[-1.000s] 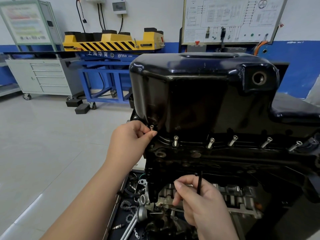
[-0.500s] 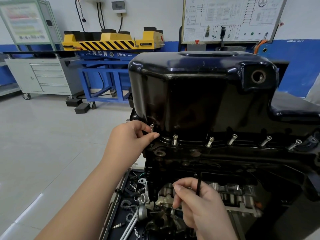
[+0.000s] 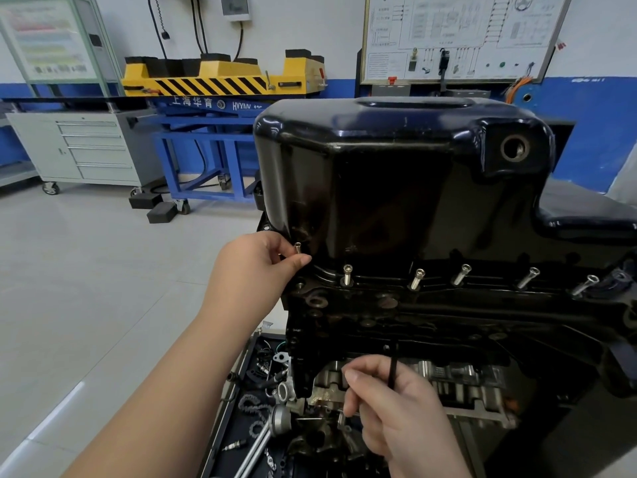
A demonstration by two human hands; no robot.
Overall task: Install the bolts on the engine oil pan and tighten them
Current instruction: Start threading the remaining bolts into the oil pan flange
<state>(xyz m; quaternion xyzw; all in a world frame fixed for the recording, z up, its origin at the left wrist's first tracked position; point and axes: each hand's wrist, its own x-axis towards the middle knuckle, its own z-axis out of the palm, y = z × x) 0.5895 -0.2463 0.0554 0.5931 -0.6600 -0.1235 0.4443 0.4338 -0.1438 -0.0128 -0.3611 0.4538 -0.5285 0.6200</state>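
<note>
Nearby, glossy pan (image 3: 396, 188), left hand (image 3: 251, 270) pinching silvery bolt (image 3: 297, 247)

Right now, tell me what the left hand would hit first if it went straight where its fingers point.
The left hand pinches a bolt; just past that, it would likely meet the lower corner of the black oil pan, though depth is unclear.
</note>
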